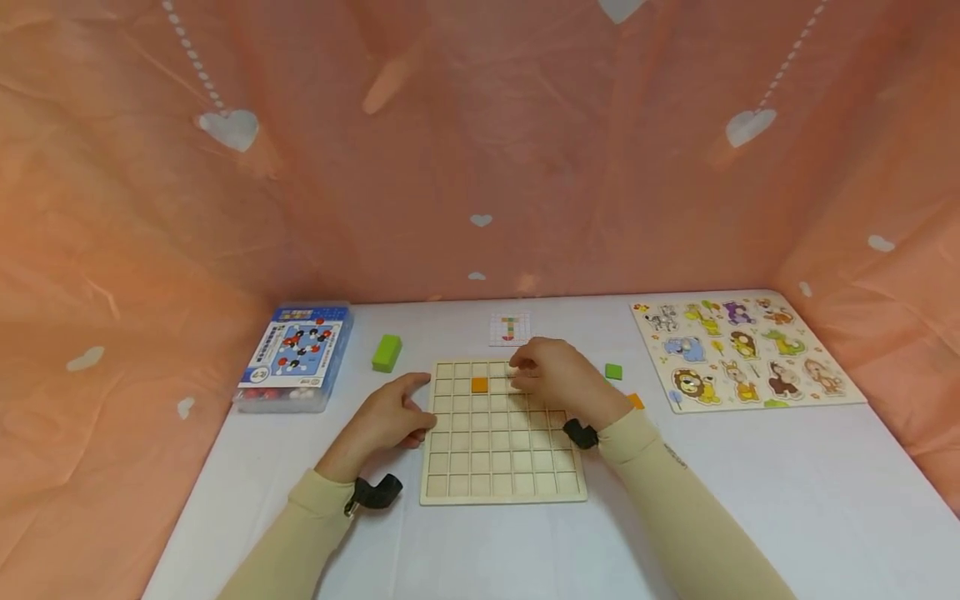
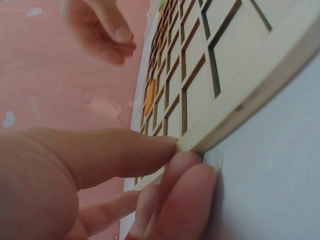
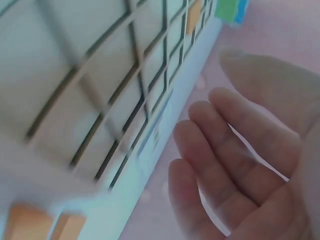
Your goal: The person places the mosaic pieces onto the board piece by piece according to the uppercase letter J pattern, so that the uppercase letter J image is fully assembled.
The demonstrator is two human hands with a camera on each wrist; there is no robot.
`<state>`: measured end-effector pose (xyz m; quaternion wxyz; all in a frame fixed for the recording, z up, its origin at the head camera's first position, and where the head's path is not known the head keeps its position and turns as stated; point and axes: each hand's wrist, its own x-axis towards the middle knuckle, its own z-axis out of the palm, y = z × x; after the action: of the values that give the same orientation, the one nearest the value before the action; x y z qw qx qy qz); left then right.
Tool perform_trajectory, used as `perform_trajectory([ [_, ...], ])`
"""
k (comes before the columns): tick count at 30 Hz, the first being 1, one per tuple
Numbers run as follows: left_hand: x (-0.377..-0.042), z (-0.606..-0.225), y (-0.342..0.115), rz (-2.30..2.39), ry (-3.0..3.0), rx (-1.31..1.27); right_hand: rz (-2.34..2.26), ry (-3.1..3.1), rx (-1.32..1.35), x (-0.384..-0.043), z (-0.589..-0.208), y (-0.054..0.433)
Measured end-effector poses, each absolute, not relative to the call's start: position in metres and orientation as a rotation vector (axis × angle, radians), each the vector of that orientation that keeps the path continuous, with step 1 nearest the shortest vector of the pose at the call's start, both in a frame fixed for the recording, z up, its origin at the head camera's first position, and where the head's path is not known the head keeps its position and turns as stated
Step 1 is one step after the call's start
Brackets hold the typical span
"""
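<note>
A wooden grid board [image 1: 500, 485] lies on the white table with one orange square tile [image 1: 479, 385] in a cell of its second row from the far edge. At the board's left edge my left hand [image 1: 386, 417] pinches the rim, its thumb [image 2: 150, 147] on the frame and curled fingers [image 2: 187, 200] against the side. Over the far right part of the board hovers my right hand [image 1: 558, 379]. Its fingers [image 3: 225, 165] are relaxed and loosely bent, and nothing shows between them and the thumb [image 3: 265, 75].
A small pattern card [image 1: 510, 328] lies beyond the board. Green blocks [image 1: 387, 353] stand at the back left, near a boxed molecule kit [image 1: 296, 354]. A green tile [image 1: 613, 371] and an orange piece [image 1: 636, 401] lie right, before an animal puzzle board [image 1: 720, 348].
</note>
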<state>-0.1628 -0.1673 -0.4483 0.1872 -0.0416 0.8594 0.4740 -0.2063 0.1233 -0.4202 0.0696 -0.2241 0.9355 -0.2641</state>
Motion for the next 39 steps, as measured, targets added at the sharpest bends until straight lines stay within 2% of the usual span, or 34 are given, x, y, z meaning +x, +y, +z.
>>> perform_trajectory([
  [10,-0.165,-0.451,-0.169,1.328,2.407,-0.124,-0.834,2.908,-0.534,-0.189,-0.422,0.182],
  [23,-0.165,-0.453,-0.171,1.331,2.394,-0.114,-0.910,2.873,-0.213,-0.171,-0.422,0.244],
  [39,-0.167,-0.450,-0.169,1.333,2.370,-0.130,-0.891,2.811,-0.200,-0.166,-0.431,0.274],
])
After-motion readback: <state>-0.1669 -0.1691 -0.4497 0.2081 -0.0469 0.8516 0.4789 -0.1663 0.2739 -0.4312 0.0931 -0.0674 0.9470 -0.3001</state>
